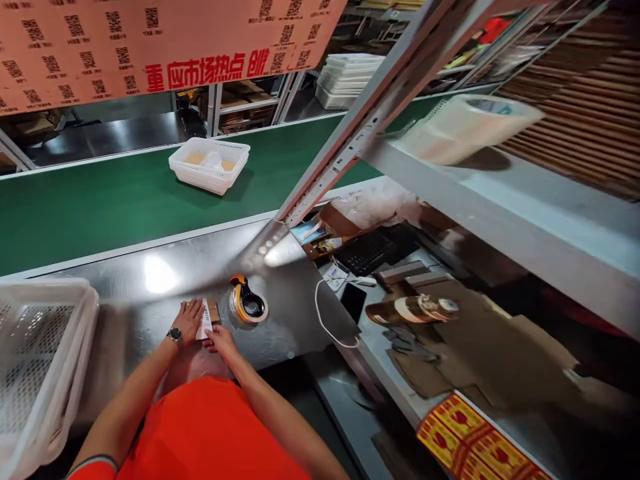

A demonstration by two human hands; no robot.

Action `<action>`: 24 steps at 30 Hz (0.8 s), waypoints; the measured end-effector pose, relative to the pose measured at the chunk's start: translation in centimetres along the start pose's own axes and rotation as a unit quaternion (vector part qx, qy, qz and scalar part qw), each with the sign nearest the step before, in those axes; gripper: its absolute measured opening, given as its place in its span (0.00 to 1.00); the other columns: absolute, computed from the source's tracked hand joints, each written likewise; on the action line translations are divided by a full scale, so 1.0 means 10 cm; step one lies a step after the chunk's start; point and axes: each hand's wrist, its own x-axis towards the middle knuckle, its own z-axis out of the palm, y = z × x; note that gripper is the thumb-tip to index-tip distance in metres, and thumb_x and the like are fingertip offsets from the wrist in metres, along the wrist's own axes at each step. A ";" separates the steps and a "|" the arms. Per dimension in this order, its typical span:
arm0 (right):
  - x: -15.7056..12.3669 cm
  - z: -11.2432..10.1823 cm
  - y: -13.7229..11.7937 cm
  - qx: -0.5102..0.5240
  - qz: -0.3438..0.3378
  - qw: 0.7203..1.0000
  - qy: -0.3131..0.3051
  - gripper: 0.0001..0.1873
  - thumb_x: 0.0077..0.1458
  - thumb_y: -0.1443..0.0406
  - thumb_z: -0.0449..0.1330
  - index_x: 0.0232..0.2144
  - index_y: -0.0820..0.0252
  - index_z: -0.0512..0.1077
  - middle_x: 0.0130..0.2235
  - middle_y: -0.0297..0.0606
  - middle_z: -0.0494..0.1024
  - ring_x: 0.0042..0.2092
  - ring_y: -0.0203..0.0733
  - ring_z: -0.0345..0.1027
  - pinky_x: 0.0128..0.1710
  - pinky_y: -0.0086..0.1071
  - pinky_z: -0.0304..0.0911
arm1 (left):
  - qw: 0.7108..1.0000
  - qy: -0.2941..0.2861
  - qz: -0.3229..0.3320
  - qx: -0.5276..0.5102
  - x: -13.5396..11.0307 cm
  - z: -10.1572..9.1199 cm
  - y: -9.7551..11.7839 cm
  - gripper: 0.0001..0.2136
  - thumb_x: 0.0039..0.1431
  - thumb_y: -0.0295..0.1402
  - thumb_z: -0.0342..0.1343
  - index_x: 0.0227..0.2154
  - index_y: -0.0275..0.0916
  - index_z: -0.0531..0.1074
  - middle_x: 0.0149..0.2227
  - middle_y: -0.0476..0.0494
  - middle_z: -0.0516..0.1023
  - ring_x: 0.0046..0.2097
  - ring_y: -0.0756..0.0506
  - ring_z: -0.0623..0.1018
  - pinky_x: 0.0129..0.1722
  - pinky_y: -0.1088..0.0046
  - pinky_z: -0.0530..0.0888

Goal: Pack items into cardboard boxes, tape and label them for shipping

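A small brown cardboard parcel [213, 310] with a white label [205, 319] lies on the steel worktable [150, 280] in front of me. My left hand [189, 320], with a watch on the wrist, lies flat on the parcel's left side, fingers stretched out. My right hand [220, 339] touches the label's lower right edge with its fingers extended. Just right of the parcel sits an orange and black tape dispenser [247, 302], untouched.
Stacked white perforated baskets [35, 360] stand at the left. Another white basket [210, 164] rides the green conveyor belt [100, 200] beyond the table. To the right are a keyboard [375, 248], a phone [353, 300], a white cable [325, 320], flat cardboard [480, 347] and a shelf holding a tape roll [465, 128].
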 end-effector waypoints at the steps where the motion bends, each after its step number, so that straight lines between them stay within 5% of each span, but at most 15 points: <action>1: 0.01 -0.01 -0.01 0.000 0.007 1.000 -0.001 0.19 0.53 0.55 0.78 0.32 0.56 0.74 0.27 0.34 0.82 0.26 0.39 0.78 0.22 0.25 0.65 | 1.000 -0.009 0.003 0.017 0.01 0.01 -0.02 0.31 0.73 0.26 0.48 0.77 0.34 0.64 0.82 0.25 0.59 0.82 0.28 0.61 0.78 0.32 0.61; 17: 0.29 -0.15 -0.27 -0.082 0.063 0.994 -0.021 0.19 0.52 0.57 0.80 0.25 0.59 0.75 0.19 0.33 0.78 0.20 0.36 0.71 0.19 0.22 0.54 | 0.997 -0.021 -0.058 0.040 0.14 -0.33 0.18 0.28 0.77 0.35 0.53 0.75 0.30 0.66 0.79 0.20 0.65 0.79 0.24 0.65 0.76 0.38 0.63; 24: 0.27 -0.24 -0.28 -0.037 0.082 0.996 -0.015 0.17 0.62 0.55 0.73 0.31 0.57 0.72 0.22 0.32 0.79 0.21 0.36 0.74 0.22 0.23 0.60 | 0.997 -0.020 -0.063 0.033 0.30 -0.37 0.06 0.29 0.74 0.39 0.56 0.73 0.33 0.68 0.77 0.22 0.68 0.77 0.26 0.69 0.74 0.40 0.67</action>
